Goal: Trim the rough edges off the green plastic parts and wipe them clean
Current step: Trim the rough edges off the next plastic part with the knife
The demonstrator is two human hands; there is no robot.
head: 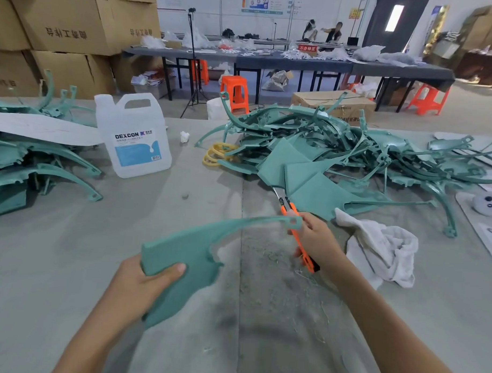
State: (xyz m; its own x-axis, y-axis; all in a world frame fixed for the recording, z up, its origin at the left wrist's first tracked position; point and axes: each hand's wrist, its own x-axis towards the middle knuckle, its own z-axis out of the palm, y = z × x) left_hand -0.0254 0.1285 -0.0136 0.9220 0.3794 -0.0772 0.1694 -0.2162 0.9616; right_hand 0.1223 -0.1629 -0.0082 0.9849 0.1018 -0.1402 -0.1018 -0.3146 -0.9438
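The broad end of a green part (192,257) is pinched between the thumb and fingers of the left hand (141,283) and held above the table (97,251). An orange knife (307,261) is gripped in the curled right hand (315,236), just beside the part's thin eyelet tip. Trimming is judged to be the step in hand (shavings lie below). Next, the blade would need to be laid along a rough edge. The cloth (382,247), beside the right hand, is left for wiping.

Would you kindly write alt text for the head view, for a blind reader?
The left hand grips a green plastic part over a grey table while the right hand holds an orange knife. A white rag and a pile of green parts lie beyond.
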